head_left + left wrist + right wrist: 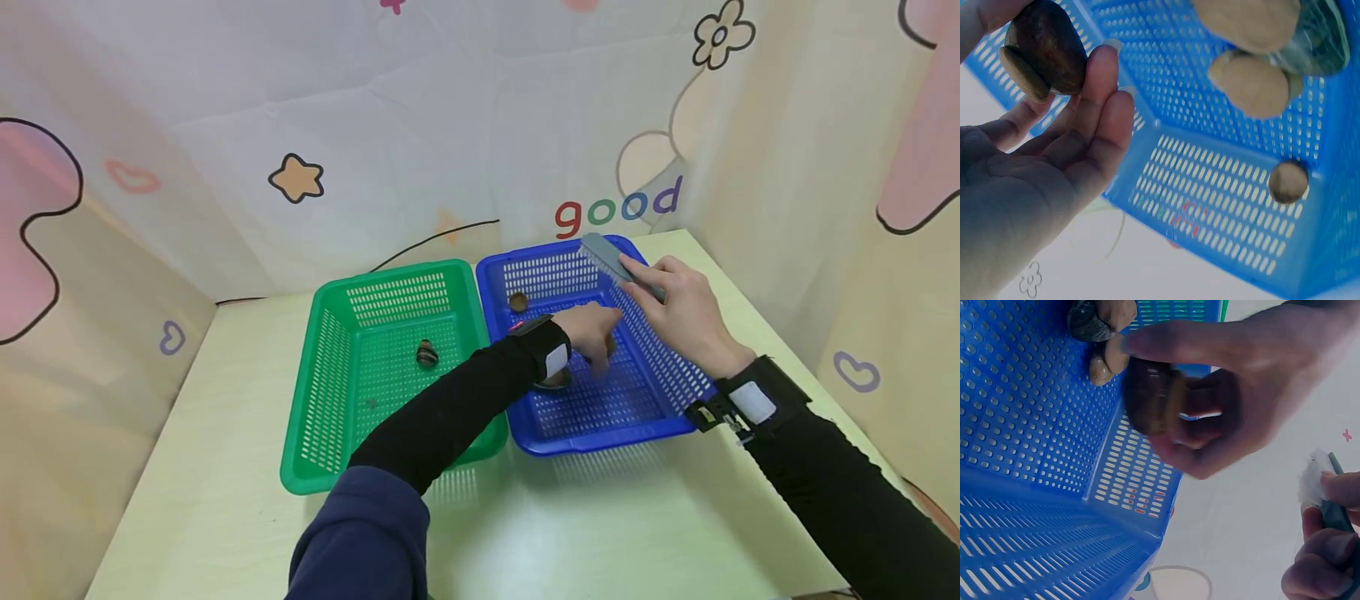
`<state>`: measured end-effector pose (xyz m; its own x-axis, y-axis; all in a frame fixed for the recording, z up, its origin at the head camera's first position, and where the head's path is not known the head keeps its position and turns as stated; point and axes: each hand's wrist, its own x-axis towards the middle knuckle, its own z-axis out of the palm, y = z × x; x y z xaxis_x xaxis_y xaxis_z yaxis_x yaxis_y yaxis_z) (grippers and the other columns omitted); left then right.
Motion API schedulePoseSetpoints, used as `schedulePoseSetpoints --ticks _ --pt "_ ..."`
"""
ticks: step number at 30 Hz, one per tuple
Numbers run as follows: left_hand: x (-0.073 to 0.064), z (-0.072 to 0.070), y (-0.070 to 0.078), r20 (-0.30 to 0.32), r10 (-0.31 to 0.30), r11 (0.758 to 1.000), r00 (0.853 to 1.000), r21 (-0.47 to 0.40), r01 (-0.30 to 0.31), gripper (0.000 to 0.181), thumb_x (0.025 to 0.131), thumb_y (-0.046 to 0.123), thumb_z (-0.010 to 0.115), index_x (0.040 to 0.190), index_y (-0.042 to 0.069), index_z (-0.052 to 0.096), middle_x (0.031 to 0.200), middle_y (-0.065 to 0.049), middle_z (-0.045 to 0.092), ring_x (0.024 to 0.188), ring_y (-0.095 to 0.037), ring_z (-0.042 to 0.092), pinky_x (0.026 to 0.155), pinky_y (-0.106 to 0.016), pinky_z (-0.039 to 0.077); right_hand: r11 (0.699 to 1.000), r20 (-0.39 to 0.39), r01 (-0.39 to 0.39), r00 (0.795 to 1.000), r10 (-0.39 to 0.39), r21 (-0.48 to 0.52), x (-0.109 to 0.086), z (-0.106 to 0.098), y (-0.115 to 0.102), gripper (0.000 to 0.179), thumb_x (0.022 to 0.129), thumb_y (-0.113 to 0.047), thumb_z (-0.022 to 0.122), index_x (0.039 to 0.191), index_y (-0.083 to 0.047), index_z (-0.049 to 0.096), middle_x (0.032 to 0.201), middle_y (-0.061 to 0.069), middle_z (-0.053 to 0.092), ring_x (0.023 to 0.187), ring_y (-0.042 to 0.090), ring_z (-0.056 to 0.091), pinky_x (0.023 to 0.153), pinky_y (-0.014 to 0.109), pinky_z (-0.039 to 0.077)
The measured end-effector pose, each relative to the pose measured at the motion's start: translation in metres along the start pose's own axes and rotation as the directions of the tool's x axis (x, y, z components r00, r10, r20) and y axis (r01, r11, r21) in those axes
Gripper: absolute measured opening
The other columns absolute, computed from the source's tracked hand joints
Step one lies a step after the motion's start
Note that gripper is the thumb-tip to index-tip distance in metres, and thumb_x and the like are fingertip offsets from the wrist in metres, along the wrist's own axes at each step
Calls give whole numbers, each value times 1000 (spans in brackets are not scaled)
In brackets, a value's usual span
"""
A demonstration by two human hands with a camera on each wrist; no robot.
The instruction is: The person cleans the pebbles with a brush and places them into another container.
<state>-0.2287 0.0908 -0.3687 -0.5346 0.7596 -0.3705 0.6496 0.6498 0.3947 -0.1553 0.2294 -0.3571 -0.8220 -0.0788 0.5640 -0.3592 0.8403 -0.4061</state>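
Over the blue basket [615, 438], my left hand [588, 327] holds a dark brown stone [1054, 47] between thumb and fingers. A smaller, flat tan stone [1025, 75] lies against its side in the same grip. My right hand [678, 312] grips a grey brush [602, 255] by its handle, above the basket's right rim. Its white bristles [1314, 478] show in the right wrist view, apart from the stone. Below the left hand in the basket lie tan stones [1254, 87] and a dark glossy stone [1322, 37], partly hidden by the arm in the head view.
A round brown stone [518, 302] sits near the blue basket's far left corner. Left of it stands a green basket [298, 387] with one dark striped stone [427, 354], the left forearm reaching across it. A printed curtain [420, 125] hangs behind the pale table [202, 467].
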Motion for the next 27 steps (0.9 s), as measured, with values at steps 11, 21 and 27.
schedulePoseSetpoints --ticks 11,21,27 --pt "-22 -22 -29 -205 55 998 977 -13 -59 36 79 13 77 104 7 52 89 -3 57 76 -15 51 63 -22 40 1000 -8 -4 1000 4 3 0 4 -5 41 90 -9 66 131 -6 59 77 12 50 65 17 37 51 23 29" --pt "-41 -30 -47 -365 5 995 931 -96 -43 39 79 15 77 109 5 54 92 -5 55 79 -16 49 63 -20 39 1000 17 6 1000 -6 5 -1 7 -11 42 90 -10 67 131 -6 59 77 12 51 66 18 39 53 22 32" --pt "-49 -32 -54 -445 -31 992 895 -127 -29 43 77 17 78 111 4 55 98 -7 60 82 -17 54 65 -20 44 999 58 11 998 -13 41 -3 9 -17 43 91 -12 66 133 -8 58 79 9 54 67 17 42 53 18 36"
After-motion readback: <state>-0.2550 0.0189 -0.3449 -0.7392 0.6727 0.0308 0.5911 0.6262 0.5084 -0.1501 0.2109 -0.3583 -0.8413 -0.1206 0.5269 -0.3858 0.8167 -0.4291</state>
